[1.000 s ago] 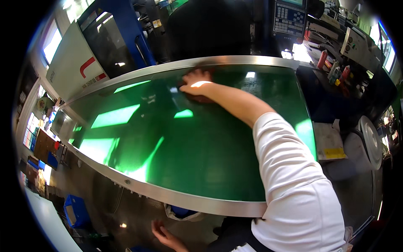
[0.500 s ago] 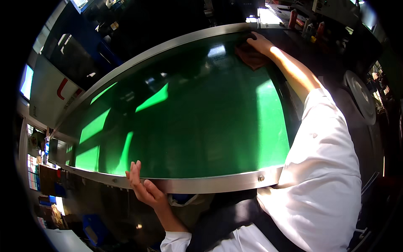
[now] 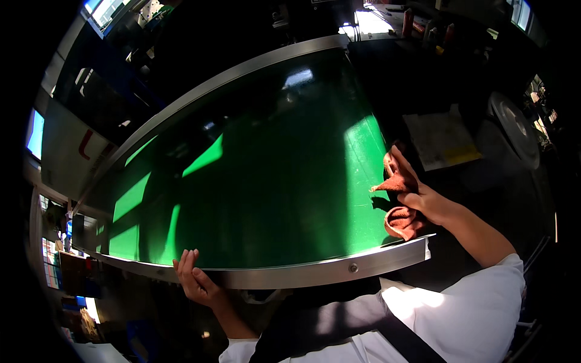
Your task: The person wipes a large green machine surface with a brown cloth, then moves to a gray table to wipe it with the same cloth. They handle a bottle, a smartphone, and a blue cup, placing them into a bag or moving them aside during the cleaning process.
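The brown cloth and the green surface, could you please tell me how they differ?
The brown cloth is bunched in the right hand; the green surface lies flat. The brown cloth looks matte, the green surface glossy. The green surface is far larger than the brown cloth. Both catch sunlight.

left hand (image 3: 198,281) raised, fingers (image 3: 188,263) upward; right hand (image 3: 428,203) clasped, thumb (image 3: 412,198) leftward; right forearm (image 3: 479,235) slanting up-left
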`<move>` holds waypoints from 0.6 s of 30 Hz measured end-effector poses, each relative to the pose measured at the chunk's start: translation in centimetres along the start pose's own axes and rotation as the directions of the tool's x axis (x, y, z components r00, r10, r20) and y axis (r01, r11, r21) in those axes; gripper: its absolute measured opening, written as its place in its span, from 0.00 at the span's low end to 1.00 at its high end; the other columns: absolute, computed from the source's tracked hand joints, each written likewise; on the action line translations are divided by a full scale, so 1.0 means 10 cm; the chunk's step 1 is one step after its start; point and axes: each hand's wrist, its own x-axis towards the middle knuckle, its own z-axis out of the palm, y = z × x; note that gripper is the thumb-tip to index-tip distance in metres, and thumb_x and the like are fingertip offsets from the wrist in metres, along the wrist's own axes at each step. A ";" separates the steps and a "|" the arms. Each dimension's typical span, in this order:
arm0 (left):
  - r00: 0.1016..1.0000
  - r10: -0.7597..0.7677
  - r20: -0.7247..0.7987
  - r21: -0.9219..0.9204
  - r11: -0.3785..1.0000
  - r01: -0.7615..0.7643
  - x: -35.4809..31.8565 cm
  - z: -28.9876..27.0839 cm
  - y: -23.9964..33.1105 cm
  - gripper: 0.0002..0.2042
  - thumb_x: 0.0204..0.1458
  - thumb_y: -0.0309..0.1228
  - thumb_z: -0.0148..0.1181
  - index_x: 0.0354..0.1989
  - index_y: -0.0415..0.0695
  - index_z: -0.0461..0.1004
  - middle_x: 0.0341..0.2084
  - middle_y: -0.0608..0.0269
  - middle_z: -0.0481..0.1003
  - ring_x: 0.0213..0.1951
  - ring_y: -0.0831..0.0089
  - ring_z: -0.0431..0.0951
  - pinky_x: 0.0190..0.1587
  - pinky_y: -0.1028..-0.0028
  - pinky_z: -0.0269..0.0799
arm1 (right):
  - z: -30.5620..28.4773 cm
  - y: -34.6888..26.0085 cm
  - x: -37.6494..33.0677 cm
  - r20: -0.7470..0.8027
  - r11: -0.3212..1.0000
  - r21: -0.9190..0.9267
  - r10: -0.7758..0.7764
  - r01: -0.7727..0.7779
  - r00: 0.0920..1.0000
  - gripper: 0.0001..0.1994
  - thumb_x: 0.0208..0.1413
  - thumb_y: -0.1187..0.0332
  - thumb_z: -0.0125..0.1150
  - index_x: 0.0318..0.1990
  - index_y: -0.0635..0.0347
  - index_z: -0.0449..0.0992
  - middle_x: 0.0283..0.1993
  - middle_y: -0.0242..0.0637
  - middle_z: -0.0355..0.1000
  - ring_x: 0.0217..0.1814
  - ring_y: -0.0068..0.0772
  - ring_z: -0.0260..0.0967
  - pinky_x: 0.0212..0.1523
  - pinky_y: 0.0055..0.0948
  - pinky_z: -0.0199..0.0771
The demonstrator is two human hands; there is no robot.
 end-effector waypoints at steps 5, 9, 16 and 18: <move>1.000 -0.019 -0.003 -0.017 1.000 0.019 0.04 0.08 0.05 0.14 0.58 0.26 0.42 0.43 0.35 0.76 0.35 0.56 0.80 0.50 0.60 0.77 0.67 0.56 0.54 | -0.01 0.16 -0.17 -0.024 0.997 -0.031 -0.067 0.066 0.997 0.44 0.51 0.80 0.45 0.75 0.47 0.32 0.73 0.36 0.45 0.58 0.25 0.59 0.62 0.24 0.57; 1.000 -0.010 -0.001 0.029 1.000 0.010 0.04 -0.02 0.03 0.14 0.55 0.24 0.42 0.41 0.36 0.77 0.35 0.59 0.81 0.50 0.59 0.77 0.67 0.56 0.55 | -0.23 -0.07 0.86 0.077 0.717 -0.591 -0.405 0.369 0.911 0.34 0.56 0.68 0.49 0.70 0.61 0.49 0.75 0.49 0.42 0.75 0.44 0.43 0.72 0.39 0.39; 0.999 0.009 -0.033 -0.046 0.999 -0.010 0.07 0.12 0.05 0.15 0.53 0.21 0.43 0.43 0.36 0.77 0.34 0.58 0.81 0.51 0.59 0.76 0.67 0.56 0.55 | -0.84 -0.58 2.51 0.062 -0.037 -0.998 -0.433 0.051 0.899 0.31 0.56 0.49 0.50 0.67 0.47 0.61 0.75 0.41 0.47 0.78 0.56 0.34 0.73 0.55 0.34; 1.000 -0.007 -0.027 0.009 1.000 0.007 0.00 0.01 -0.03 0.15 0.51 0.21 0.44 0.43 0.36 0.77 0.33 0.58 0.81 0.51 0.60 0.77 0.67 0.56 0.55 | 0.19 -0.39 2.62 0.017 -0.020 -1.000 -0.330 0.011 0.944 0.35 0.54 0.47 0.49 0.70 0.44 0.56 0.76 0.42 0.45 0.78 0.56 0.33 0.72 0.58 0.34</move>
